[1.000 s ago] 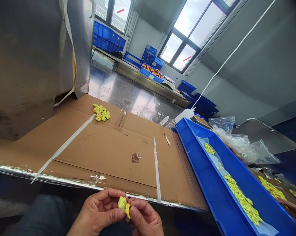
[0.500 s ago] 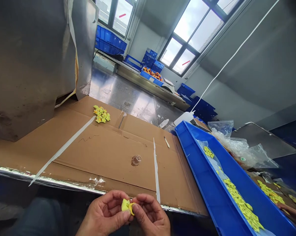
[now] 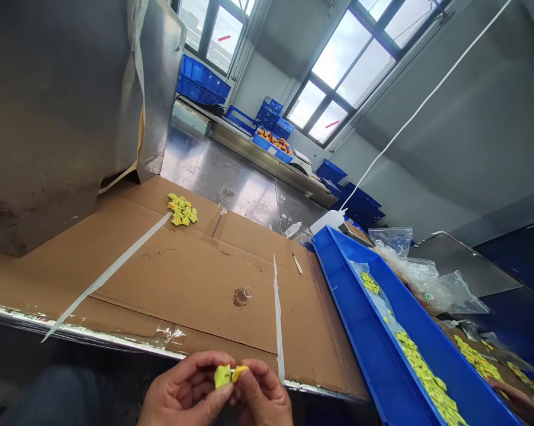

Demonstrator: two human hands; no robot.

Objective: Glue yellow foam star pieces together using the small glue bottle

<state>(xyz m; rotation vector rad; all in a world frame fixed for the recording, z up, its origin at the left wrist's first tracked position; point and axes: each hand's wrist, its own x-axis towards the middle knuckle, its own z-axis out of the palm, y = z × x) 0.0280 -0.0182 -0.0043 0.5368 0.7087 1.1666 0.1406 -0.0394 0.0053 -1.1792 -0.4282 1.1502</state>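
Just off the table's front edge, my left hand (image 3: 185, 387) pinches a small yellow-green piece (image 3: 222, 376) between thumb and fingers. My right hand (image 3: 264, 393) is closed beside it, its thumb and fingertips on a small yellow-orange piece (image 3: 239, 373). The two pieces are very close together; whether they are joined I cannot tell. On the cardboard sheet (image 3: 138, 284) ahead stands a small clear cup (image 3: 244, 294). A pile of similar yellow-green pieces (image 3: 182, 210) lies at the cardboard's far left.
A long blue crate (image 3: 351, 319) holding many yellow-green pieces (image 3: 427, 373) stands on the right. A small white-handled knife (image 3: 297, 264) lies near it. Clear plastic bags (image 3: 427, 281) and another person's hand (image 3: 511, 393) are farther right. A metal housing (image 3: 71, 118) rises at left.
The yellow-orange piece, earlier pressed against the yellow-green one, now shows slightly apart from it at the right fingertips. Both hands sit slightly farther left in view; the camera has tilted a little.
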